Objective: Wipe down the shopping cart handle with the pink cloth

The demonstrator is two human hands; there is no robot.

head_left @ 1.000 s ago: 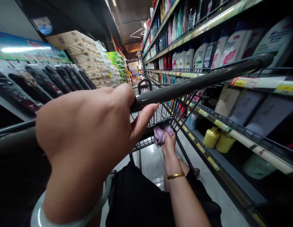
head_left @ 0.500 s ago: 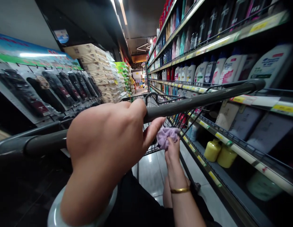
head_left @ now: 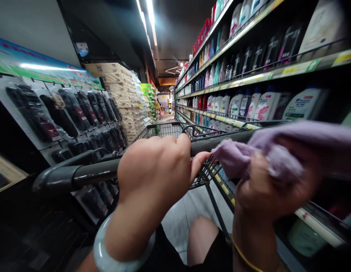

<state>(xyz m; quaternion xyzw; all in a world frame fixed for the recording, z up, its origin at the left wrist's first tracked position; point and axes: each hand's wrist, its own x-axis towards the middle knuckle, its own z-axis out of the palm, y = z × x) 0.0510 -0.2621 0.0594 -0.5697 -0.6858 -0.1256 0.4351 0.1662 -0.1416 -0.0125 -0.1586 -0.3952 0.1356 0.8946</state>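
My left hand (head_left: 155,166) is wrapped round the dark handle (head_left: 96,172) of a shopping cart, near its middle, with a pale bangle (head_left: 121,245) on the wrist. My right hand (head_left: 268,189), smeared by motion, grips a crumpled purple cloth (head_left: 237,155) at the right part of the handle. One end of the cloth touches or nearly touches the bar beside my left thumb; the rest trails off to the right. Beyond the handle shows the wire basket (head_left: 164,130) of the cart.
Shelves (head_left: 220,88) of shampoo bottles (head_left: 266,105) line the right side. On the left hang packaged dark items (head_left: 76,109) on a display rack, with stacked cartons (head_left: 119,94) behind it. A tiled aisle floor (head_left: 178,211) runs ahead under ceiling lights.
My right hand has risen from below the handle with the cloth, up to the bar's right side. My left hand stays on the handle, now further right in view.
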